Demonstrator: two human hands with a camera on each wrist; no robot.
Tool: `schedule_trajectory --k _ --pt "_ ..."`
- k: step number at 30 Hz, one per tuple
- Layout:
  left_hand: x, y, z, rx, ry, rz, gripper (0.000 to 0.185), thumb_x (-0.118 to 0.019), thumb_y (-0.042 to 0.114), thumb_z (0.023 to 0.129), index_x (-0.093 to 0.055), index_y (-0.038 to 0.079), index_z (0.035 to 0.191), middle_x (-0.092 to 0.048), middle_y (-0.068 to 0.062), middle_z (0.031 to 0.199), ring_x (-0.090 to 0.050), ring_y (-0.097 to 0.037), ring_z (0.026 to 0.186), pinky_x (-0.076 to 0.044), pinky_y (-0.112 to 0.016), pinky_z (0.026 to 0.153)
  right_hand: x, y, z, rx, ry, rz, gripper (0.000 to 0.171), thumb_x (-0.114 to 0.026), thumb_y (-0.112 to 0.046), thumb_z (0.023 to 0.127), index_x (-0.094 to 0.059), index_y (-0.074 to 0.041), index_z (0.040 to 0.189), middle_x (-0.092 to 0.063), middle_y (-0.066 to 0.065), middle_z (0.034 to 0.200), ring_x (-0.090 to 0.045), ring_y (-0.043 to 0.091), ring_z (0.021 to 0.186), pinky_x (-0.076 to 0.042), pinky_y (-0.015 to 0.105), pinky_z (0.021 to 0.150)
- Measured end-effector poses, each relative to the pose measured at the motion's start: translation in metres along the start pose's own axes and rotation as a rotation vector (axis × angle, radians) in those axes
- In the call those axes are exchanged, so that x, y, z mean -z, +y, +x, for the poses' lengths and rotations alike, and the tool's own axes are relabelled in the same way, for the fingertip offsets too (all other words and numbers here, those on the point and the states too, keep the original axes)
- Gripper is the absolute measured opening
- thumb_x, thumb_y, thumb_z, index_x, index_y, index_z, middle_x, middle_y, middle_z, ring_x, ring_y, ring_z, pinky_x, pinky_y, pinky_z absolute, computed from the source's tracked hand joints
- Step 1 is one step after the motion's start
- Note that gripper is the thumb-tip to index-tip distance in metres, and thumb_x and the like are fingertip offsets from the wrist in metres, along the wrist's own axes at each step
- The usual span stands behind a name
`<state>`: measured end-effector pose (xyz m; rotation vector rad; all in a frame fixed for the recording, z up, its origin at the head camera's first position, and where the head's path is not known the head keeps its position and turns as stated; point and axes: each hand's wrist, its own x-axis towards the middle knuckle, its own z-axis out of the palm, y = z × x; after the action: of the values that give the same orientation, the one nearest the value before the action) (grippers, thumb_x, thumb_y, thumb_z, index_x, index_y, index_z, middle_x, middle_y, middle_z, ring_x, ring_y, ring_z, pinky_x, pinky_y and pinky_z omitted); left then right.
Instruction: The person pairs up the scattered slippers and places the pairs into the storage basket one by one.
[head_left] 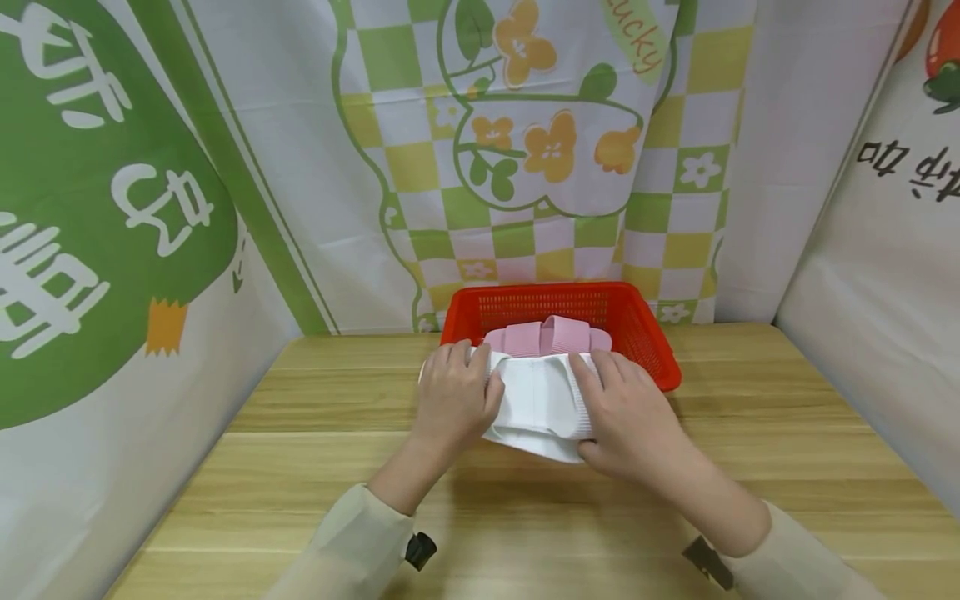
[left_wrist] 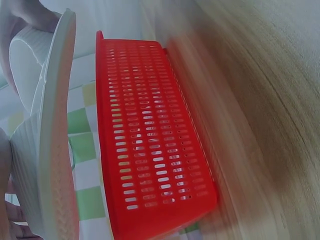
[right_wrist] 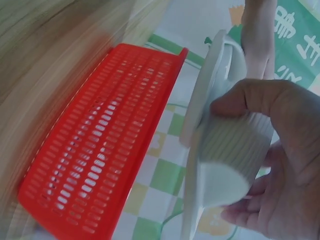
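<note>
Both forearms wear loose pale cream fabric sleeves point(head_left: 360, 542); a small black camera mount point(head_left: 420, 550) sits at each cuff; bare hands.

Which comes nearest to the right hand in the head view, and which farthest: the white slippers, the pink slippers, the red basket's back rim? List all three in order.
1. White slippers: gripped by the right hand.
2. Pink slippers: in the basket, just beyond.
3. Red basket's back rim: farthest, by the backdrop.

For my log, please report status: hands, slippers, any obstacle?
Left hand and right hand grip white slippers. Held before red basket. Pink slippers already inside.
</note>
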<state>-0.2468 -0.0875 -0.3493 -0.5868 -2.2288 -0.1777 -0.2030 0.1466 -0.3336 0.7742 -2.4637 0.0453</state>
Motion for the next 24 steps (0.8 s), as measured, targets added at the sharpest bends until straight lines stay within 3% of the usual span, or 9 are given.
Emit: schedule_trajectory --k 10,24 --pt "0.001 -0.002 0.000 0.009 -0.018 0.003 0.033 -0.050 0.022 0.089 -0.068 0.000 0.106 -0.064 -0.017 0.094 -0.058 -0.033 0.082 -0.050 -0.045 0.077 -0.011 0.016 -0.003 0.164 0.098 0.086 0.092 -0.087 -0.036 0.060 -0.046 0.002 0.133 -0.052 0.024 0.120 -0.050 0.037 0.108 -0.046 0.050 0.094" --pt "0.001 -0.001 0.001 0.018 -0.012 -0.007 0.032 -0.047 0.022 0.089 -0.067 -0.001 0.102 -0.063 -0.018 0.091 -0.057 -0.034 0.082 -0.050 -0.045 0.076 -0.015 0.018 0.000 0.211 0.122 0.081 0.095 -0.087 -0.041 0.063 -0.043 0.001 0.136 -0.048 0.023 0.124 -0.049 0.037 0.109 -0.048 0.047 0.093"
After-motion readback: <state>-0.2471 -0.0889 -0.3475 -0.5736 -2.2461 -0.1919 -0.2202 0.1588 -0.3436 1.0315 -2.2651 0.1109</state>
